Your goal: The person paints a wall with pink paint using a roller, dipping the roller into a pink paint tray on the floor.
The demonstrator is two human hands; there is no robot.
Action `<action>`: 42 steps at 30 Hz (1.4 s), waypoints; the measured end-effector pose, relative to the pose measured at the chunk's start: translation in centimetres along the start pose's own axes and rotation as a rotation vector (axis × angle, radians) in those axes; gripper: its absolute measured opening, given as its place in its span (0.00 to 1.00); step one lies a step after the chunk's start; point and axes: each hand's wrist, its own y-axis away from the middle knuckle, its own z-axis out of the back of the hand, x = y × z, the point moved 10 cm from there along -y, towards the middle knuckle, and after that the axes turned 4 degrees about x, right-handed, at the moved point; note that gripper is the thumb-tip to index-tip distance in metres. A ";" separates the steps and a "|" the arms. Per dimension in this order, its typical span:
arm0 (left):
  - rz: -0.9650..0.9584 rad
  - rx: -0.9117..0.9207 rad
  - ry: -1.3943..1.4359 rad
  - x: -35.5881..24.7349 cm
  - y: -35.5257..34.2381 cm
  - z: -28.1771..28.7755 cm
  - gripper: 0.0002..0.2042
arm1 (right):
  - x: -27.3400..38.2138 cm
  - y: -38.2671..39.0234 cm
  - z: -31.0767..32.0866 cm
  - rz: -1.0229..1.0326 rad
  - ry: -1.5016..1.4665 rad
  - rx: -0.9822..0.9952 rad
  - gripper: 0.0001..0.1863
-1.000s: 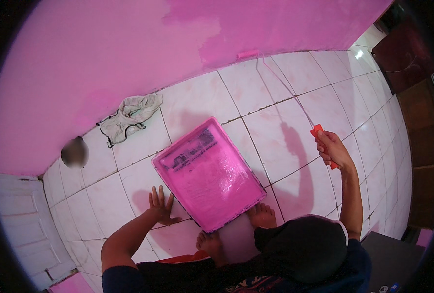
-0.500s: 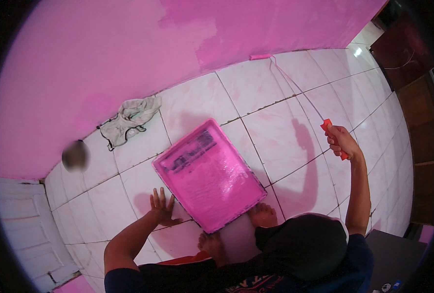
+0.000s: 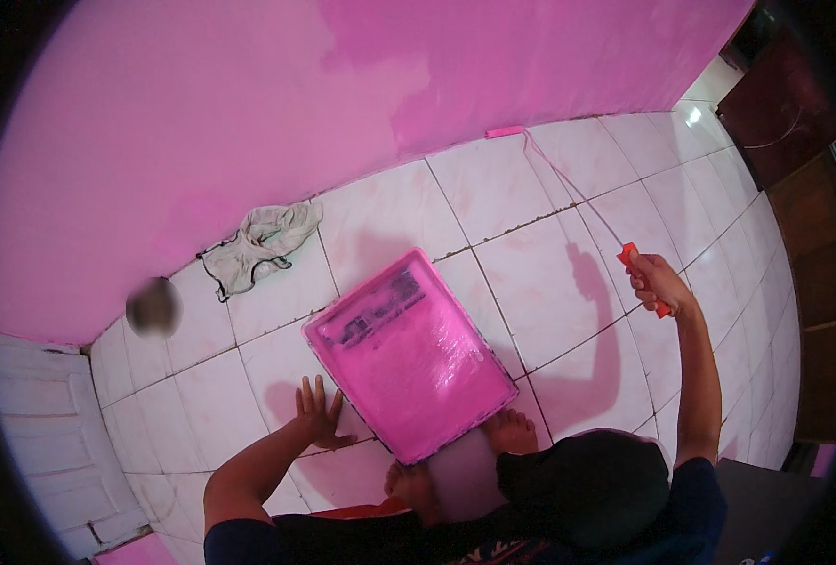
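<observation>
The right hand (image 3: 659,284) is clasping the roller handle (image 3: 627,252); the empty left hand (image 3: 319,422) is holding fingers splayed beside the tray (image 3: 366,294).

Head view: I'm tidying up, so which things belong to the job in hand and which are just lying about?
In use:
- roller, in the right hand
- tray with pink paint

Seemingly lying about:
- cloth
- perhaps the dark round thing, too blurred to name
</observation>
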 end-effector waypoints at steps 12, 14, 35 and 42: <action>0.014 -0.032 -0.006 0.4 0.0 -0.4 0.61 | 1.2 8.1 -6.9 0.214 -0.120 -0.127 0.24; 0.015 -0.019 -0.020 0.4 0.2 -0.3 0.61 | 0.7 8.0 -9.0 0.291 -0.171 -0.110 0.21; 0.017 -0.039 -0.006 0.3 0.2 -0.4 0.60 | -8.4 -0.4 -22.8 0.284 -0.136 0.069 0.17; 0.014 -0.043 -0.012 0.1 0.0 0.1 0.60 | -9.0 0.1 -21.6 0.139 -0.152 0.051 0.19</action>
